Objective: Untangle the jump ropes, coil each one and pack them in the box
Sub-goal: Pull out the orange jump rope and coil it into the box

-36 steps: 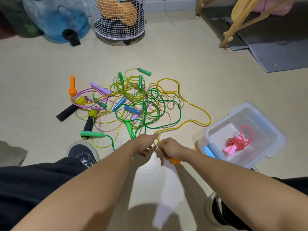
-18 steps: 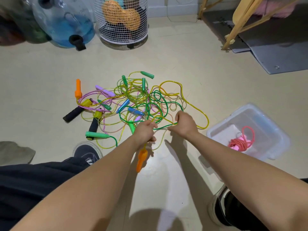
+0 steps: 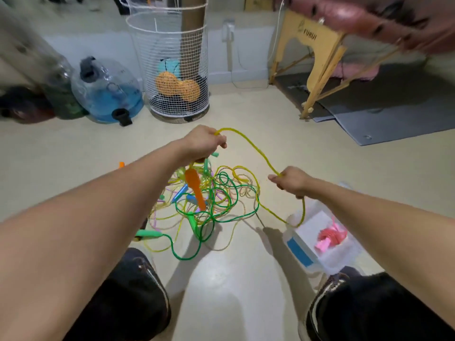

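A tangle of jump ropes (image 3: pixel 216 200) in green, yellow, pink and purple lies on the floor between my arms. My left hand (image 3: pixel 203 143) is raised above it and grips a yellow rope (image 3: pixel 248 141), with an orange handle (image 3: pixel 195 190) dangling below the fist. My right hand (image 3: pixel 291 180) pinches the same yellow rope further along; the rope hangs down from it in a loop toward the box. The clear plastic box (image 3: pixel 344 257) stands at the lower right with a coiled pink rope (image 3: pixel 331 236) inside.
A white wire basket (image 3: pixel 172 67) and a big water jug (image 3: pixel 108 94) stand at the back. A wooden folding frame (image 3: pixel 317 62) and grey mats (image 3: pixel 384 119) lie at the back right. My shoes (image 3: pixel 138 286) are planted near the tangle.
Both hands have lifted and spread apart, drawing the yellow rope up out of the pile. The orange handle now hangs higher under my left hand. The view has tilted upward.
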